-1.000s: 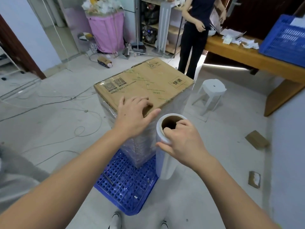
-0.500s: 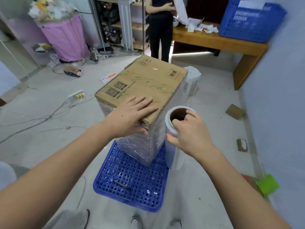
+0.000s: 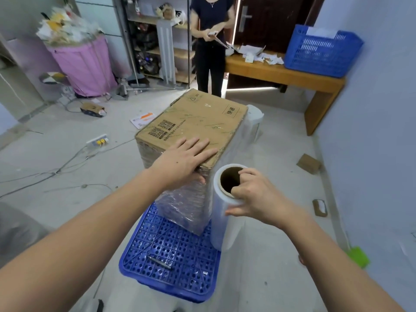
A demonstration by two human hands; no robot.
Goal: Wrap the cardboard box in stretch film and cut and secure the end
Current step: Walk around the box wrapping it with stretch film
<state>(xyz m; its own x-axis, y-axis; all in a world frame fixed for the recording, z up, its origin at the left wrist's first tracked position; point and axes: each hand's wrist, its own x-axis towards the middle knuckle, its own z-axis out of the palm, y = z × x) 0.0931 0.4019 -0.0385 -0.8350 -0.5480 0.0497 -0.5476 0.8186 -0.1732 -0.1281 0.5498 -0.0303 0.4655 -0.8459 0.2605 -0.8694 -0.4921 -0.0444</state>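
1. Head camera: my left hand (image 3: 184,158) lies flat on the near edge of the top of the tall brown cardboard box (image 3: 198,122), fingers straight and spread, holding nothing.
2. My right hand (image 3: 254,197) grips the upper end of the white roll of clear stretch film (image 3: 222,221); some fingers hook over the rim into the brown cardboard core, and the thumb presses the outside of the roll.
3. The roll stands upright just beside the near right corner of the box. A sheet of film runs from it along the right side of the box.
4. The sides of the box are already covered with shiny, wrinkled film; the top is bare cardboard with printed codes.
5. The box stands on a blue perforated plastic pallet (image 3: 171,262) on the grey floor. A small dark tool (image 3: 159,262) lies on the pallet in front of the box.
6. Behind the box stands a person in dark clothes (image 3: 210,41), beside a wooden bench (image 3: 281,74) which carries a blue plastic crate (image 3: 322,50) and scattered papers.
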